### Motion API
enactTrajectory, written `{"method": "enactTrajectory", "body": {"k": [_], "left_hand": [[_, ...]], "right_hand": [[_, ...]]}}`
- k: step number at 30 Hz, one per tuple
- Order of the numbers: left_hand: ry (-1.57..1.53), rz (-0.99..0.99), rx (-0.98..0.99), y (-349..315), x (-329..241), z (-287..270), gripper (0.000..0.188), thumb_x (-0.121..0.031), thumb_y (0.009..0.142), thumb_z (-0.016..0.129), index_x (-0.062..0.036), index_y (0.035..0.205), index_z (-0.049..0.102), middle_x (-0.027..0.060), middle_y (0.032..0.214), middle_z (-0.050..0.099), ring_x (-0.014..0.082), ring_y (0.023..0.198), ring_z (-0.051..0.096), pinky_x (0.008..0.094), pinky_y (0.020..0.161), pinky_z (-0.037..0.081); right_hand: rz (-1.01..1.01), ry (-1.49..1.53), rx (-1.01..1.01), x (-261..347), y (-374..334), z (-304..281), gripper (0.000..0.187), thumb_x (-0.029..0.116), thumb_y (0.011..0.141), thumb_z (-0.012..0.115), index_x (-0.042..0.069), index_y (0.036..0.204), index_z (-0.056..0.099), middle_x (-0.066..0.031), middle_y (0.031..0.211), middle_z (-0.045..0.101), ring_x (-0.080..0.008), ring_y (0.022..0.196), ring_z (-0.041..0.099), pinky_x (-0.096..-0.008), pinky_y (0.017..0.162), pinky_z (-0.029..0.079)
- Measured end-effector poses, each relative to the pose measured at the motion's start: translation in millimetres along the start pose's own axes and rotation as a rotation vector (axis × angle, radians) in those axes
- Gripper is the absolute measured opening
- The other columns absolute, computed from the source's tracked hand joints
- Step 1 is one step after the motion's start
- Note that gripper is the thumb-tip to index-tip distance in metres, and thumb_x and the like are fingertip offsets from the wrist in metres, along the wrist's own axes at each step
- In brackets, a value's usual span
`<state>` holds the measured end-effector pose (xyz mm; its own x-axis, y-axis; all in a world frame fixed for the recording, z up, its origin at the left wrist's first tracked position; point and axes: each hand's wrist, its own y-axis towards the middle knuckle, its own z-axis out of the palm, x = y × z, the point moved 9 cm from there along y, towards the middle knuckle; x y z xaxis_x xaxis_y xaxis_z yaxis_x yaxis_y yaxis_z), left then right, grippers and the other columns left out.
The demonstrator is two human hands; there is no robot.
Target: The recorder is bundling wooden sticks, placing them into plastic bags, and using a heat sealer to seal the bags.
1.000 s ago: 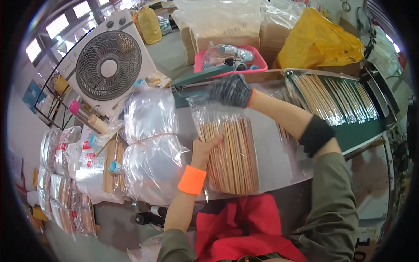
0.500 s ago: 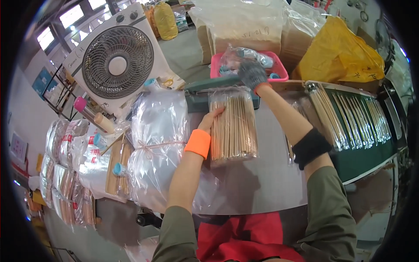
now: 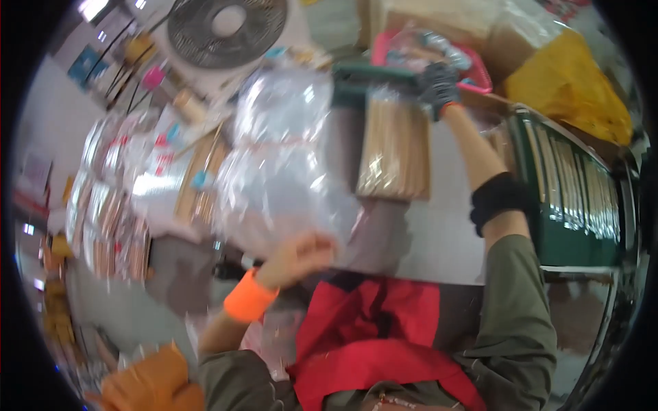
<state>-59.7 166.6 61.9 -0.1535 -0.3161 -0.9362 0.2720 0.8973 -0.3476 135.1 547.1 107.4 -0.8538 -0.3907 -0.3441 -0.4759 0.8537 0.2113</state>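
My right hand (image 3: pixel 437 88), in a grey knit glove, is closed over the right end of the dark green arm of a bag sealer (image 3: pixel 373 72). The bag's upper end lies at the sealer. This clear plastic bag of thin wooden sticks (image 3: pixel 395 151) lies flat on the table. My left hand (image 3: pixel 300 257), bare below an orange wristband, hovers near the table's front edge by a stack of clear plastic bags (image 3: pixel 274 185). Motion smears its fingers, and I see nothing in it.
A pink basket (image 3: pixel 482 75) with plastic-wrapped items stands behind the sealer. On the right, a green board (image 3: pixel 569 250) carries rows of stick bundles. Filled stick packs (image 3: pixel 103 198) are piled at left. A fan (image 3: pixel 274 31) stands behind, and a yellow sack (image 3: pixel 569 89) at back right.
My left hand has let go of the stick bag and swung back toward me, down and left. My right hand stays at the sealer. The whole view has shifted.
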Motion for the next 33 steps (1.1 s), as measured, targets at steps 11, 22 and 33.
{"method": "enactTrajectory", "body": {"k": [11,22,33], "left_hand": [[0.892,-0.125,-0.665,-263.3,110.5,34.9,0.065,-0.013,0.067,0.071,-0.0021,0.124,0.042,0.0190,0.120,0.045,0.0361,0.110,0.045,0.0412,0.091,0.039],[1.077,-0.258,-0.306,-196.8,198.6,27.9,0.036,-0.019,0.073,0.064,-0.0041,0.104,0.054,0.0165,0.100,0.058,0.0366,0.095,0.053,0.0454,0.078,0.043],[0.627,0.058,-0.598,-279.0,151.7,57.3,0.060,-0.028,0.076,0.064,-0.0084,0.129,0.042,0.0205,0.124,0.050,0.0318,0.115,0.049,0.0406,0.092,0.043]], "right_hand": [[0.502,1.580,0.329,102.8,-143.3,53.7,0.057,0.039,0.069,0.074,0.003,0.110,0.059,-0.0123,0.099,0.062,-0.0221,0.087,0.061,-0.0358,0.074,0.050],[-0.073,1.729,-0.070,176.7,-310.8,-134.7,0.077,0.022,0.064,0.080,0.002,0.128,0.042,-0.0104,0.121,0.052,-0.0232,0.113,0.049,-0.0362,0.097,0.039],[-0.326,2.383,0.521,405.1,-335.0,-109.7,0.062,0.012,0.061,0.077,0.003,0.116,0.051,-0.0066,0.106,0.059,-0.0209,0.097,0.058,-0.0336,0.087,0.048]]}}
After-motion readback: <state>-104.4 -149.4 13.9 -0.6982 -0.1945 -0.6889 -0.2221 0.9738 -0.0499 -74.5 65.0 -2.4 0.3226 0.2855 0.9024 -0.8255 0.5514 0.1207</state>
